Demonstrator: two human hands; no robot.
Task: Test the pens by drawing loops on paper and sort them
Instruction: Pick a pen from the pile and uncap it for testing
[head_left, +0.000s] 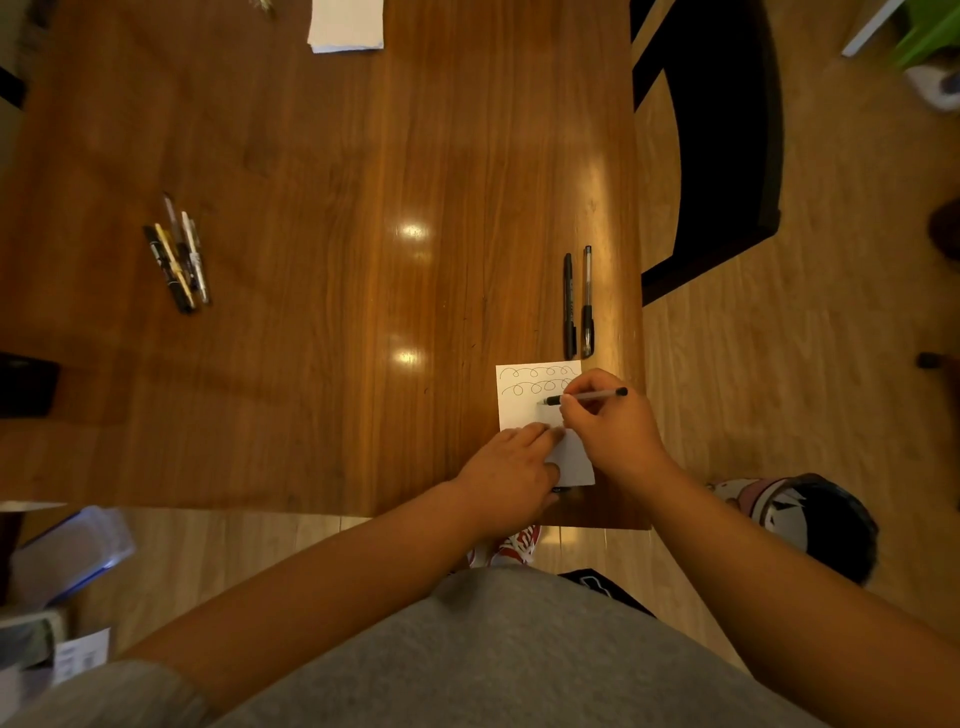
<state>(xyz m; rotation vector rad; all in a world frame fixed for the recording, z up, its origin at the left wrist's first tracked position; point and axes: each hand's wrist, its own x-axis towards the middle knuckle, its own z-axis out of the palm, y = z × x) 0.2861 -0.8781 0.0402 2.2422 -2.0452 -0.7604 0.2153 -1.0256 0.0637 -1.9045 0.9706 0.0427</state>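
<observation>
Now testing: right hand is pinching a pen, its tip sitting at the paper under two loop rows; contact is unclear. The pen is lying nearly level, axis running left-right, tip pointing left. Left hand, fingers flat, is pressing the paper down. Likely a third row is starting; next calls for steady loops, then choosing between the two pens and the cluster.

Paper sheet at table's near-right edge. Two pens side by side just beyond it. Pen cluster far left. Paper stack at far edge.
</observation>
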